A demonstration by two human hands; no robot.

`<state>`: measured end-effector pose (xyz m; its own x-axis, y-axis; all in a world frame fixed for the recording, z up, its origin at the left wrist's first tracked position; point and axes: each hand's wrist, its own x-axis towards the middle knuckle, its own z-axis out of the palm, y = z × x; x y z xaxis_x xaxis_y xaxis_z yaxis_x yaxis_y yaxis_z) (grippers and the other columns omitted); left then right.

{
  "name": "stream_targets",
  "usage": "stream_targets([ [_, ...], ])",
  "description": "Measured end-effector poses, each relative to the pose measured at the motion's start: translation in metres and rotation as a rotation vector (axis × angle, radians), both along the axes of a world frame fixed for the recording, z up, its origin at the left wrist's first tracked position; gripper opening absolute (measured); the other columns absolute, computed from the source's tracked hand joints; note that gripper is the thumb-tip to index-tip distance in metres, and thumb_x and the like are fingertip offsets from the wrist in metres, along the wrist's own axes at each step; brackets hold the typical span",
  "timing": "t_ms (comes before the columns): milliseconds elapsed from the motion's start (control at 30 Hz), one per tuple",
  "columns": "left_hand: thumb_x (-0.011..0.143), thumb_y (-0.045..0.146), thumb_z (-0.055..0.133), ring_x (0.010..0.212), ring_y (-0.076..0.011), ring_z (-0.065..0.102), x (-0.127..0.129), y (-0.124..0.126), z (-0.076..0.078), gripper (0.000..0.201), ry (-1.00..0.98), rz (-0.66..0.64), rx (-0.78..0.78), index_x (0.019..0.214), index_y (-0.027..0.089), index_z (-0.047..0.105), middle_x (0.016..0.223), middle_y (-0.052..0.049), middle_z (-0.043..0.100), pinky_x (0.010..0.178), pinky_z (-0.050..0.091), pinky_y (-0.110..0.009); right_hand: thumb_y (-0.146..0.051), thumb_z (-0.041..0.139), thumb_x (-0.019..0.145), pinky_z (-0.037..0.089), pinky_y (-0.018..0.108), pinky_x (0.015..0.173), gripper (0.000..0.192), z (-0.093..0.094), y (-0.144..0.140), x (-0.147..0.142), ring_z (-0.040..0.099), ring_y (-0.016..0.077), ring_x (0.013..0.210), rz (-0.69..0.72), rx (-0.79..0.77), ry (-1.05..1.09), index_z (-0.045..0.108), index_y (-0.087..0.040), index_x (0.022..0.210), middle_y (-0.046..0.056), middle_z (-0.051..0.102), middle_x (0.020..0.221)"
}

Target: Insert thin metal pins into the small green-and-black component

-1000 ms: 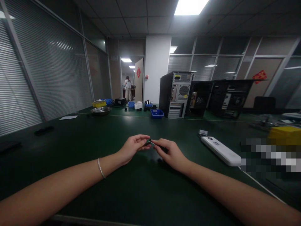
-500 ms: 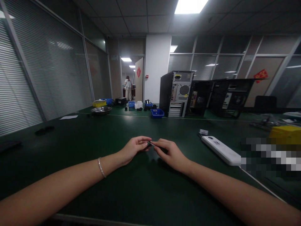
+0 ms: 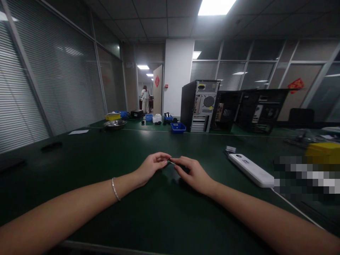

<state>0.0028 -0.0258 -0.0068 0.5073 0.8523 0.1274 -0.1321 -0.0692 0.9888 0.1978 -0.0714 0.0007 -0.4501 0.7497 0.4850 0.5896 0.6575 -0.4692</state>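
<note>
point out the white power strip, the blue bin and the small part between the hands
white power strip (image 3: 251,170), head view, middle of its top face
blue bin (image 3: 177,128), head view, front wall
small part (image 3: 170,162), head view, the sliver showing between both hands

Surface (image 3: 106,159): dark green matt mat, smooth. Power strip (image 3: 251,170): glossy white plastic. Bracelet (image 3: 115,189): shiny metal. Bowl (image 3: 114,124): polished metal. Bins (image 3: 177,127): blue plastic.
</note>
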Motion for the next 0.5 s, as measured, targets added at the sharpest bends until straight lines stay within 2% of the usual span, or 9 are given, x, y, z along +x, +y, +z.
stream_targets([
  [167,0.077,0.013,0.062,0.092,-0.0189,0.059,-0.0013,0.0027,-0.0019,0.029,-0.07,0.027,-0.011,0.106,0.016,0.06,0.097,-0.007,0.063,0.085,0.045,-0.035,-0.021,0.051,0.089,0.047,0.03,0.079,0.028,-0.0027,0.0024,0.0026,0.06,0.0186,0.092,-0.057,-0.001,0.059,0.059,-0.022,0.116,0.005,0.065,0.103],
  [333,0.075,0.012,0.066,0.099,-0.0203,0.059,-0.0003,0.0024,-0.0031,0.033,-0.135,0.009,0.015,0.107,0.017,0.058,0.101,-0.006,0.06,0.093,0.046,-0.04,-0.02,0.051,0.089,0.048,0.03,0.078,0.019,-0.0048,0.0055,0.0051,0.061,0.0189,0.089,-0.078,0.021,0.047,0.063,-0.021,0.104,0.004,0.067,0.098],
  [500,0.074,0.017,0.07,0.091,-0.018,0.063,-0.0006,0.0045,-0.0053,0.026,-0.114,0.01,0.052,0.096,0.017,0.056,0.092,-0.001,0.061,0.091,0.047,-0.038,-0.02,0.051,0.089,0.047,0.029,0.074,0.02,-0.0044,0.0046,0.0056,0.062,0.0185,0.085,-0.089,0.045,0.012,0.065,-0.021,0.102,0.004,0.067,0.094],
])
